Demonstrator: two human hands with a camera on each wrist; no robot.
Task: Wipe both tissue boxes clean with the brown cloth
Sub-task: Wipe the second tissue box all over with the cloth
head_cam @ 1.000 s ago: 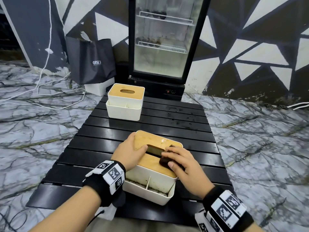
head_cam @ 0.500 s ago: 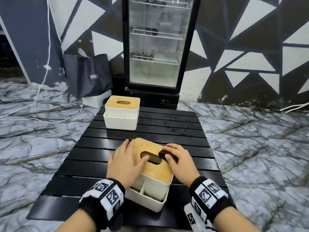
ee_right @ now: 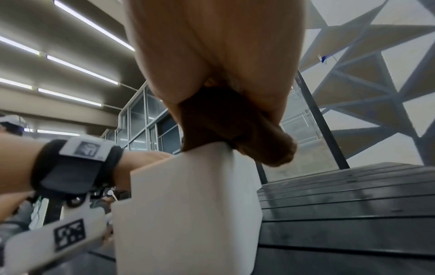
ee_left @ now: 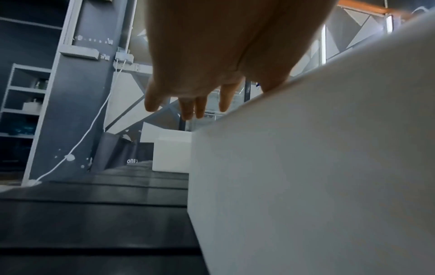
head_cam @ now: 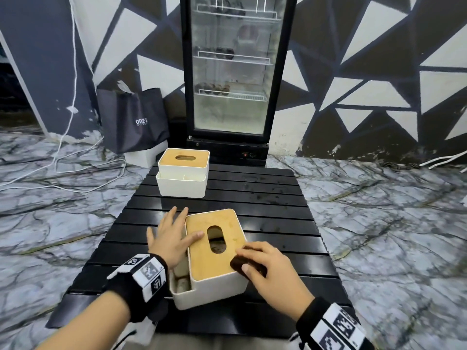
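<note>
"ONE" is printed on the dark bag (head_cam: 132,120). The brown cloth (head_cam: 246,267) is gripped by the right hand (head_cam: 273,267) on the near tissue box (head_cam: 214,251) (bamboo lid); the left hand (head_cam: 170,236) is laid flat, fingers straight.

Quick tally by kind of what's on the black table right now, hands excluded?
Tissue boxes: 2, the near tissue box under both hands and the far tissue box at the back left.
Brown cloth: 1, the brown cloth under the right hand.
Total: 3
</note>
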